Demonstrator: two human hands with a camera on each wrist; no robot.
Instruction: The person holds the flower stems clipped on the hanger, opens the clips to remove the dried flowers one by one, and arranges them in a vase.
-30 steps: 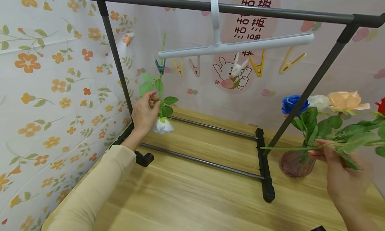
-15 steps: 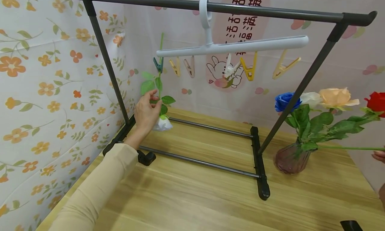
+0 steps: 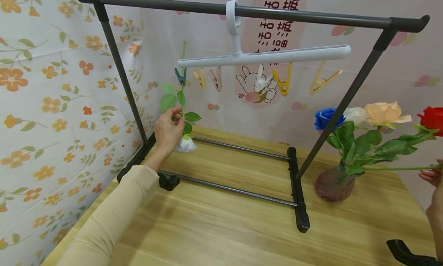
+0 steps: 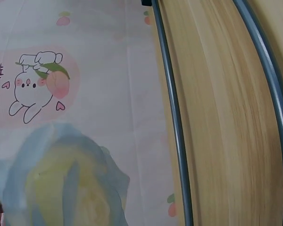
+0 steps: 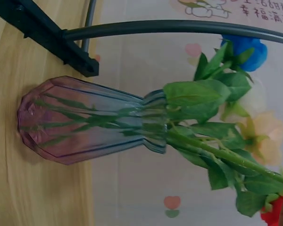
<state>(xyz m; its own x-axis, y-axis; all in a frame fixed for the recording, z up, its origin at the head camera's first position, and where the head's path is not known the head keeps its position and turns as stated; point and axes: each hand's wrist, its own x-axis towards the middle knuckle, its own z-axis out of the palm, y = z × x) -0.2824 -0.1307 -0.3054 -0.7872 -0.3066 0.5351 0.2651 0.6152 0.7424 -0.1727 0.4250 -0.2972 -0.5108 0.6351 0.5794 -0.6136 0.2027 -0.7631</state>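
At the left in the head view, a white rose [image 3: 186, 144] hangs bloom down, its stem caught in a teal clothespin [image 3: 180, 76]. My left hand [image 3: 169, 129] holds this rose between thumb and fingers among its leaves; its bloom [image 4: 68, 183] looms blurred in the left wrist view. At the right edge my right hand [image 3: 434, 177], partly cut off, pinches a green flower stem [image 3: 398, 168]. The stem's far end reaches the mouth of a pink glass vase [image 3: 333, 184]; its bloom is out of view. Blue, white, peach and red roses [image 5: 266, 136] stand in the vase.
A white hanger [image 3: 266, 58] hangs on a dark rack's top bar [image 3: 294, 15], with several more clothespins [image 3: 283, 81] along it. The rack's right post [image 3: 346, 100] passes before the blue rose. A black rack foot [image 3: 408, 254] lies front right.
My right hand has moved right with the stem, whose end has gone from left of the vase to its mouth. The head view has shifted slightly; my left hand keeps its place on the white rose.
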